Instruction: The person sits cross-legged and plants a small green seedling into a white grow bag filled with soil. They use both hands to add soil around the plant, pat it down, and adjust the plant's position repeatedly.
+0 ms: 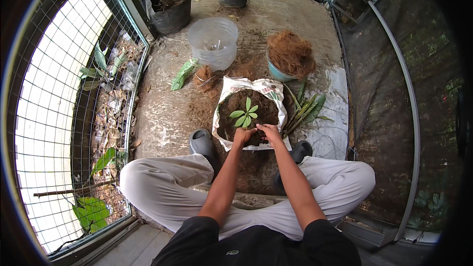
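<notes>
A small green seedling with several long leaves spreads over dark soil in an open white sack whose rim is rolled outward. At the sack's near side, my left hand is just below the leaves, its fingers curled together at the seedling's base; what they hold is hidden. My right hand reaches over the near right of the soil, fingers stretched toward the left hand and apart from the thumb. The two hands' fingertips nearly meet. The seedling's stem is hidden beneath its leaves.
Beyond the sack stand a clear plastic tub and a blue-green pot heaped with brown fibre. A green packet and fibre ball lie left; cut leaves lie right. Wire mesh and dark netting flank me.
</notes>
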Action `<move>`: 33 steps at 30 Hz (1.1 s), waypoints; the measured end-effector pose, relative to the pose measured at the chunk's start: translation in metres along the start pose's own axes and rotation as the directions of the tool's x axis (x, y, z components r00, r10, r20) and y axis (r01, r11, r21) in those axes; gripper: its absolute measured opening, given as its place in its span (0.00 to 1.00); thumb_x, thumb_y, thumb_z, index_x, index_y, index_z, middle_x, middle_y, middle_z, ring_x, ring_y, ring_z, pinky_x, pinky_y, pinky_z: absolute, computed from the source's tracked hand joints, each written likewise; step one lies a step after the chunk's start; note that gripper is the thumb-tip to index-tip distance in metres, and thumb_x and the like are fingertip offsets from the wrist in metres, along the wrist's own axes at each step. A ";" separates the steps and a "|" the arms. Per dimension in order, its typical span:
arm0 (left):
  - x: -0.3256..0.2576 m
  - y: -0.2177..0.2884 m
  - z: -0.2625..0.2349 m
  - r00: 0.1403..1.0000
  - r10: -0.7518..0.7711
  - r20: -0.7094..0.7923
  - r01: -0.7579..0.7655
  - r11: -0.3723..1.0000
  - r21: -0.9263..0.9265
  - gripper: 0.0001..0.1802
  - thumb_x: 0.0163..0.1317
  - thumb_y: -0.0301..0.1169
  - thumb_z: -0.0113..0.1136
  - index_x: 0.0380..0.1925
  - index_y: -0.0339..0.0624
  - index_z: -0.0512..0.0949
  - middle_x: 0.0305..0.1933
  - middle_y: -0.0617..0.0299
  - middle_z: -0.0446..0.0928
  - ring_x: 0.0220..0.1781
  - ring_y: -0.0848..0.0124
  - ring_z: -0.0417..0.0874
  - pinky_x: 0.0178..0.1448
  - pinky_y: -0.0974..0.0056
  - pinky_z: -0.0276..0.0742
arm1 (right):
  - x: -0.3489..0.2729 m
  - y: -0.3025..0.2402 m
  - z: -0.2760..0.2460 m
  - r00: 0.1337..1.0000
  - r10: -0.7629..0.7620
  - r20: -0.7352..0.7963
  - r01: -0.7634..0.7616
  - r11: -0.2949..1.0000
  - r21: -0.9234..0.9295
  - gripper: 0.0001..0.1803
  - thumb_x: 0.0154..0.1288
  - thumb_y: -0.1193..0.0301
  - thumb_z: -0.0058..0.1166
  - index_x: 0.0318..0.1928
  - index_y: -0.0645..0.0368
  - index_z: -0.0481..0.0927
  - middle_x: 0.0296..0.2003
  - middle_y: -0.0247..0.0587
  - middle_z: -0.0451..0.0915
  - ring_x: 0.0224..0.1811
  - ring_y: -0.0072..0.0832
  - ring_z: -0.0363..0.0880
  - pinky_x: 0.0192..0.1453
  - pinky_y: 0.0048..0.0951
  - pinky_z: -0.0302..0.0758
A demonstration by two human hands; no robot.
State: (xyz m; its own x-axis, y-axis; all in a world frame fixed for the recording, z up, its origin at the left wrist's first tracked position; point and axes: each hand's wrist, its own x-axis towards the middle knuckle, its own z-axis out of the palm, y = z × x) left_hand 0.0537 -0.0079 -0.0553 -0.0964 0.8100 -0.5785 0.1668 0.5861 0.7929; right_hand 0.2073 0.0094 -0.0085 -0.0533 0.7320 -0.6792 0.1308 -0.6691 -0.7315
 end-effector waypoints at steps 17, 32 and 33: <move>-0.024 0.039 -0.008 0.996 0.090 -0.017 -0.070 0.863 0.500 0.21 0.53 0.48 0.62 0.37 0.44 0.82 0.36 0.46 0.81 0.43 0.53 0.82 0.47 0.53 0.76 | 0.011 -0.012 -0.026 0.943 0.305 0.133 -0.303 0.952 -0.031 0.23 0.58 0.56 0.62 0.40 0.64 0.76 0.40 0.37 0.73 0.30 0.24 0.74 0.33 0.32 0.77; -0.031 0.042 -0.013 0.984 0.067 -0.168 0.033 0.846 0.532 0.19 0.54 0.45 0.61 0.42 0.48 0.81 0.40 0.47 0.81 0.45 0.49 0.81 0.49 0.50 0.75 | 0.026 -0.001 -0.017 0.967 -0.021 -0.254 -0.059 0.951 -0.303 0.21 0.63 0.55 0.55 0.42 0.62 0.80 0.32 0.42 0.79 0.33 0.29 0.79 0.30 0.32 0.76; -0.031 0.039 -0.016 0.983 0.048 -0.176 0.053 0.850 0.525 0.19 0.54 0.45 0.62 0.42 0.48 0.81 0.40 0.47 0.81 0.46 0.49 0.81 0.50 0.50 0.75 | 0.023 -0.002 -0.018 0.973 -0.018 -0.230 -0.039 0.970 -0.241 0.21 0.63 0.55 0.54 0.43 0.62 0.79 0.33 0.40 0.79 0.33 0.26 0.79 0.28 0.30 0.76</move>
State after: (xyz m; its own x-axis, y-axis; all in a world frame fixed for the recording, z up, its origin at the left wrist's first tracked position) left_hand 0.0471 -0.0100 -0.0032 -0.2600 0.8279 -0.4970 0.6516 0.5302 0.5425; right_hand 0.2235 0.0296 -0.0220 0.1733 0.7539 -0.6338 0.3673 -0.6466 -0.6686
